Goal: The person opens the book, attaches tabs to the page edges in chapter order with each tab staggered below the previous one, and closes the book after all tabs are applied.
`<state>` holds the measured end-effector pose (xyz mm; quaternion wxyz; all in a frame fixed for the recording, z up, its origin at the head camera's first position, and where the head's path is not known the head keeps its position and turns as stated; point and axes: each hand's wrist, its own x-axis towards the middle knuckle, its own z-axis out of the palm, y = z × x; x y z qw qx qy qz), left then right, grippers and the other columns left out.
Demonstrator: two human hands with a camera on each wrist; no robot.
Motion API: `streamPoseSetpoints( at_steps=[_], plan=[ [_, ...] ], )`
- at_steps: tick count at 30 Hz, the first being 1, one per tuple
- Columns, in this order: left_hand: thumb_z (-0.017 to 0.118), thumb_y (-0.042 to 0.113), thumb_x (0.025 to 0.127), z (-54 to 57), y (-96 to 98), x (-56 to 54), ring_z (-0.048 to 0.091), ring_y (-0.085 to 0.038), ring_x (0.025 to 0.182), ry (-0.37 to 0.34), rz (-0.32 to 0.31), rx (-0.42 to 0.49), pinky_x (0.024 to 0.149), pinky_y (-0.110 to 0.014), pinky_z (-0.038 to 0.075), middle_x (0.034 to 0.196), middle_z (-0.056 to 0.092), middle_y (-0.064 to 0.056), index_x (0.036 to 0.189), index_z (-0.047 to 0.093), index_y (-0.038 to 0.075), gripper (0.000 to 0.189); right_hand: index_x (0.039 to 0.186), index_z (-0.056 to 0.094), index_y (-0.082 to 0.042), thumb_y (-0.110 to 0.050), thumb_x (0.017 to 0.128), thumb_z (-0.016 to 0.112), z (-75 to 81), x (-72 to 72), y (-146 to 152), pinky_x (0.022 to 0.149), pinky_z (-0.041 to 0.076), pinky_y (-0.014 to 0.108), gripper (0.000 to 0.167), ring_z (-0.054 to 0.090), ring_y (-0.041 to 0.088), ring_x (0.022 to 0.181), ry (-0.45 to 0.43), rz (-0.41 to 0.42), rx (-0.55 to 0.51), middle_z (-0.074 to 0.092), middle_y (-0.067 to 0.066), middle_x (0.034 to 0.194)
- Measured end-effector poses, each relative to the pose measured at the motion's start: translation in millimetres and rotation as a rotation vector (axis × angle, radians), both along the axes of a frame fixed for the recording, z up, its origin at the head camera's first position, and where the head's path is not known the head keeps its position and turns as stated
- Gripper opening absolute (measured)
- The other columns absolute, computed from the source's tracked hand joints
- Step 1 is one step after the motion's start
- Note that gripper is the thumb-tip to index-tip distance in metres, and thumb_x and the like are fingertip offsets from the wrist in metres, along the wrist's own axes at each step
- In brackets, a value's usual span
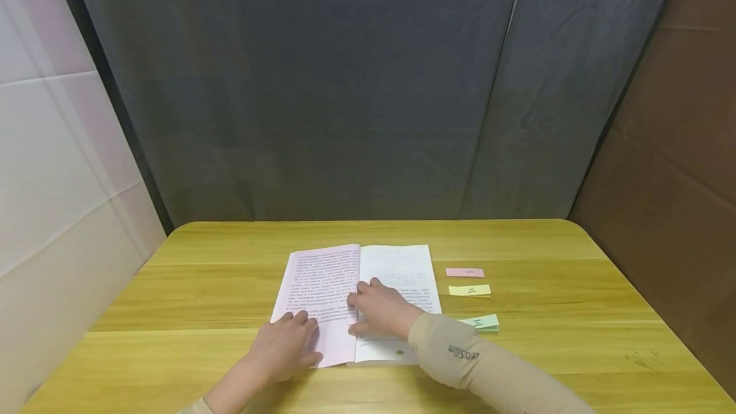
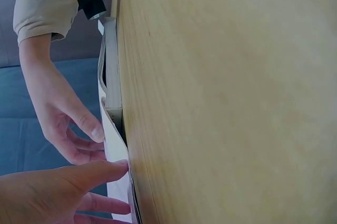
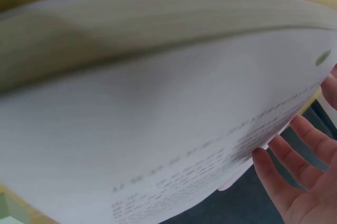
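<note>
An open book [image 1: 397, 264] lies on the wooden table, its left page tinted pink and its right page white, both printed. My left hand [image 1: 284, 347] rests on the lower left page, fingers loosely spread and thumb near the bottom edge. Across the right page reaches my right hand [image 1: 382, 312], its fingertips touching the book close to the centre fold. In the right wrist view the fingers [image 3: 274, 174] meet the page, and the book's thick page block is near the camera. The left wrist view shows the book edge-on, with both hands on it.
To the right of the book, pink [image 1: 464, 272], yellow [image 1: 469, 291] and green [image 1: 485, 321] paper slips with dark marks lie in a column. The green ones are near my right sleeve [image 1: 448, 350]. A dark grey panel [image 1: 345, 94] stands behind the table [image 1: 546, 273].
</note>
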<state>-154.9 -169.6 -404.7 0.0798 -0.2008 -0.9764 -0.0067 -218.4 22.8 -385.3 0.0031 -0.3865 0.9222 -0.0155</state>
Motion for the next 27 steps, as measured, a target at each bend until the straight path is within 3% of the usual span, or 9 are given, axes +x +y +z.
streamPoseSetpoints(
  at_steps=[27],
  plan=[
    [0.068, 0.041, 0.065, 2.2, 0.6, 0.2, 0.045, -0.017, 0.064, -0.014, 0.008, 0.0, 0.045, -0.035, 0.039, 0.07, 0.041, 0.004, 0.08, 0.058, 0.01, 0.036, 0.105, 0.06, -0.019, -0.051, 0.072, 0.062, 0.5, 15.2, 4, 0.055, 0.04, 0.019, 0.045, 0.042, 0.009, 0.074, 0.048, 0.06, 0.02, 0.051, -0.005, 0.088]
  ],
)
